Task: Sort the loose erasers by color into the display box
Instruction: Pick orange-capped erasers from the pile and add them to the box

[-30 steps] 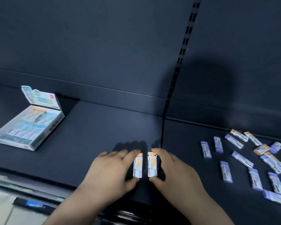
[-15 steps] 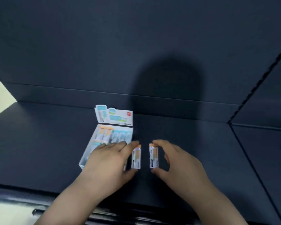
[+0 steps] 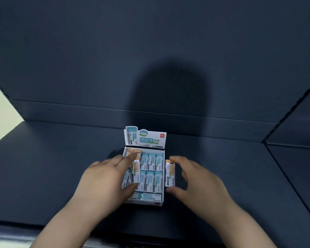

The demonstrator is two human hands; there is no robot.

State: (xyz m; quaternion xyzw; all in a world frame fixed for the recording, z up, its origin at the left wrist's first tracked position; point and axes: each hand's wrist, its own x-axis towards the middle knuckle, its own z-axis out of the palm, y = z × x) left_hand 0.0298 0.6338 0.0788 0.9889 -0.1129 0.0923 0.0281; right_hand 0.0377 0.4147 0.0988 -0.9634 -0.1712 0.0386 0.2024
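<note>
— Two hands are out over a dark shelf [image 3: 43, 176]. What does each one hold?

— The left hand [image 3: 104, 179] pinches an orange eraser [image 3: 135, 171] between the thumb and the first finger. That eraser stands on its long edge over the left side of the display box [image 3: 143, 203]. The right hand [image 3: 197, 185] pinches another orange eraser [image 3: 170, 175] the same way, thumb at the near end and a finger at the far end.

— Where is the second one?

— Just beside the right wall of the box, outside it. Whether it touches the wall is hard to tell.

— What is in the box?

— Rows of blue erasers [image 3: 151, 170] lie flat side by side and fill most of it. In the far left corner sit a couple of orange ones [image 3: 132, 152], partly hidden by the left fingers. One more row at the near end is partly hidden by the front wall.

— And the lid?

— The box flap [image 3: 145, 138] stands up at the back, white with blue and green pictures and a small red mark. The box sits on the shelf near the dark back wall [image 3: 150, 51], where a big round shadow [image 3: 168, 90] falls.
</note>
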